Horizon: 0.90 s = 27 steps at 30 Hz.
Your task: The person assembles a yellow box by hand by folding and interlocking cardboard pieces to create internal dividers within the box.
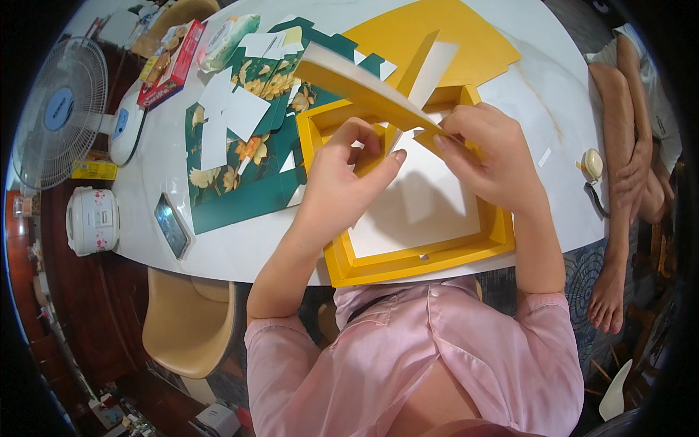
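Observation:
A shallow yellow cardboard box (422,269) with a white bottom sits on the table in front of me. Over it, my right hand (491,156) pinches the end of a long yellow cardboard strip (371,91), which slants up to the far left. Curled at the box's left inner side, my left hand (346,171) has its fingers and thumb around a short yellow cardboard piece (375,149), partly hidden by the fingers. Another folded cardboard strip (435,73), white on one face, rises behind the long one. Whether these pieces join cannot be made out.
Left lie a green flower-printed cardboard sheet (240,211), white paper pieces (247,113) and a phone (172,224). A yellow sheet (466,36) lies at the back. A fan (62,109) and rice cooker (93,221) stand left; another person's leg (610,218) is at right.

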Each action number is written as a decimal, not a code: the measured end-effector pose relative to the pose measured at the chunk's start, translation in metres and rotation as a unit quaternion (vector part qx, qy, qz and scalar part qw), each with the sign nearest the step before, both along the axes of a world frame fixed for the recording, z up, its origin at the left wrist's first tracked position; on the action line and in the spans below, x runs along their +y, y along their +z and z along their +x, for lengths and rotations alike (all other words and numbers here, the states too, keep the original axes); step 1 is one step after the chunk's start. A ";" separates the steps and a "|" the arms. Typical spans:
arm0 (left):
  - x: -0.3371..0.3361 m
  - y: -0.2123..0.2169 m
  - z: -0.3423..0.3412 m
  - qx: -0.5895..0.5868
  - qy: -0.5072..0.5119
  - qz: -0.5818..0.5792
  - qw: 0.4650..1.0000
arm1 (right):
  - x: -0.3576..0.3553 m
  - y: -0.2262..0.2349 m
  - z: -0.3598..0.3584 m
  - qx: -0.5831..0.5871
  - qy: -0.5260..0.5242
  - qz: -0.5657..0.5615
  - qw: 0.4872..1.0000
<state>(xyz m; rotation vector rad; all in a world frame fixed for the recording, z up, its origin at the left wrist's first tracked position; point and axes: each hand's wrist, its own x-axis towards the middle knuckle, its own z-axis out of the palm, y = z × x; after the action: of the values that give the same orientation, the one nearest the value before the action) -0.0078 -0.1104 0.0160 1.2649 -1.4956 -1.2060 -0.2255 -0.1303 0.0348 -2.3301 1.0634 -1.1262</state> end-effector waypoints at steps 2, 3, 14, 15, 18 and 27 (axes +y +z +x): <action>-0.001 0.008 -0.002 -0.035 -0.002 0.019 0.999 | 0.002 0.001 0.002 0.056 -0.009 -0.023 0.998; -0.001 0.011 -0.001 -0.071 -0.002 0.038 0.997 | 0.003 0.001 0.003 0.056 -0.006 -0.022 0.998; 0.008 0.006 -0.006 0.032 -0.048 0.026 0.998 | -0.002 -0.009 0.009 0.077 -0.028 -0.068 0.994; 0.009 0.007 -0.005 0.046 -0.042 0.020 0.998 | -0.002 -0.009 0.010 0.077 -0.026 -0.068 0.994; 0.003 -0.004 -0.003 0.001 -0.026 -0.116 0.993 | -0.003 -0.009 0.012 0.057 -0.025 -0.040 0.997; -0.009 0.001 0.005 0.215 -0.103 0.178 0.955 | -0.003 -0.004 0.008 0.038 -0.025 -0.082 0.996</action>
<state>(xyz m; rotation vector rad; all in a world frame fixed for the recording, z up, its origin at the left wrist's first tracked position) -0.0030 -0.1191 0.0165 0.9912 -1.1375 -1.8209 -0.2170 -0.1337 0.0304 -2.5039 1.0992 -1.1948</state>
